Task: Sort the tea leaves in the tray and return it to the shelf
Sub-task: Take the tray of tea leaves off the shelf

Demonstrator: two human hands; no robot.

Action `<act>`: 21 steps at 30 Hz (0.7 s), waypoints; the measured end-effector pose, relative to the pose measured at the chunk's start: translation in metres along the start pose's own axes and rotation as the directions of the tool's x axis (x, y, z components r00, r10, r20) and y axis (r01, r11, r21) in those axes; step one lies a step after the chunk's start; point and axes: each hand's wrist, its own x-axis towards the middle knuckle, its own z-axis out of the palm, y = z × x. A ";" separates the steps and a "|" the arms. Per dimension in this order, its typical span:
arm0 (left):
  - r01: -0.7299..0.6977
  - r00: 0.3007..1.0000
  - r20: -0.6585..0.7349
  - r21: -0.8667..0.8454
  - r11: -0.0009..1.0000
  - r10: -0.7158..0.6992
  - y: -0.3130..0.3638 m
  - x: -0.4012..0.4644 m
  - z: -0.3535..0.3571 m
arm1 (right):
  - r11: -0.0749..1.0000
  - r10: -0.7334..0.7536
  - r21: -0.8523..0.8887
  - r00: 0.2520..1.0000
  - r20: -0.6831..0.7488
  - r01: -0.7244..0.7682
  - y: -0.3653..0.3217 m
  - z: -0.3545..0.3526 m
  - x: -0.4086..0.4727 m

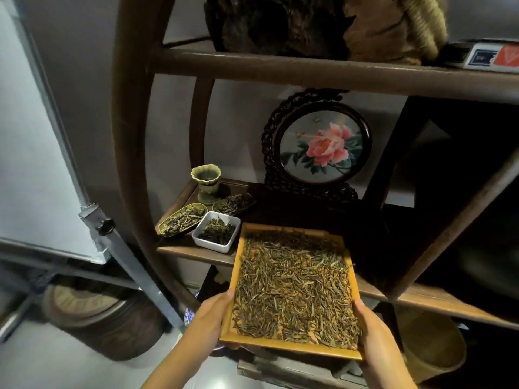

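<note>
— Hands first: left hand (pixel 209 318) and right hand (pixel 373 329) each grip a side rim of the tray (pixel 235 279), fingers curled under.

— Where's it sitting?

— Far end over the shelf (pixel 193 252), beside the white dish (pixel 216 233). Stiff and probably light, but the leaves (pixel 295 287) lie loose; I'd keep it level.

Both forearms run off the bottom edge; the fingers of the left hand (pixel 210 318) and right hand (pixel 370 329) hide beneath the yellow wooden rectangular tray (pixel 292 348).
</note>
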 end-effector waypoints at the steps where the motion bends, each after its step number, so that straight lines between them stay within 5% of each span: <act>1: -0.003 0.999 -0.034 0.011 1.000 0.004 -0.004 -0.006 -0.003 | 1.000 -0.011 0.000 1.000 0.025 0.011 0.002 0.003 -0.003; 11: -0.100 0.964 -0.250 -0.012 0.995 0.094 -0.024 -0.085 -0.033 | 0.985 -0.100 -0.101 0.939 0.329 0.140 0.022 0.031 -0.038; 21: -0.199 0.847 -0.508 -0.036 0.979 0.154 -0.068 -0.204 -0.090 | 0.967 -0.036 -0.178 0.785 0.618 0.185 0.053 0.087 -0.115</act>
